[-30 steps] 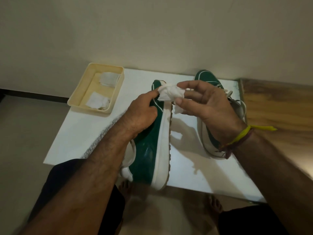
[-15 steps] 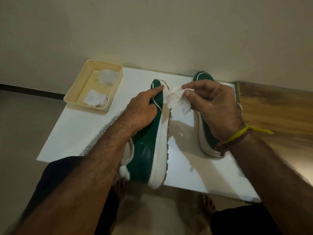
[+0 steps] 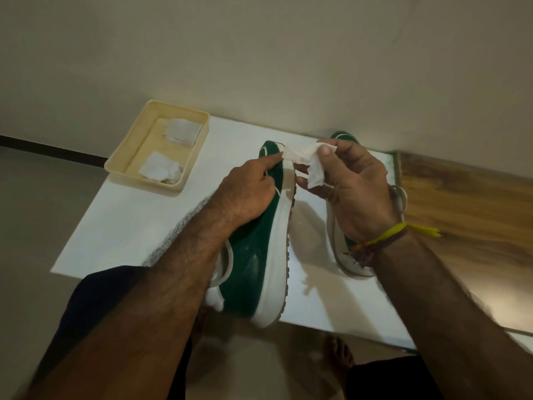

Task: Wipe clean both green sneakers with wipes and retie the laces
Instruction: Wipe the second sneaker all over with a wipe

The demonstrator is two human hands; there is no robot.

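A green sneaker (image 3: 253,255) with a white sole lies tipped on its side on the white table (image 3: 121,220), toe pointing away from me. My left hand (image 3: 245,192) grips its upper near the toe, index finger stretched toward the tip. My right hand (image 3: 354,186) pinches a crumpled white wipe (image 3: 305,160) beside the toe's white sole edge. The second green sneaker (image 3: 343,140) stands behind my right hand, mostly hidden; its toe and heel rim show.
A cream tray (image 3: 129,157) with two folded white wipes (image 3: 158,168) sits at the table's far left corner. A wooden surface (image 3: 461,203) adjoins the table on the right. A wall runs close behind. My knees and bare feet are below the near edge.
My right hand has turned the wipe and raised it slightly at the toe of the tipped sneaker. My left hand keeps its hold on the shoe.
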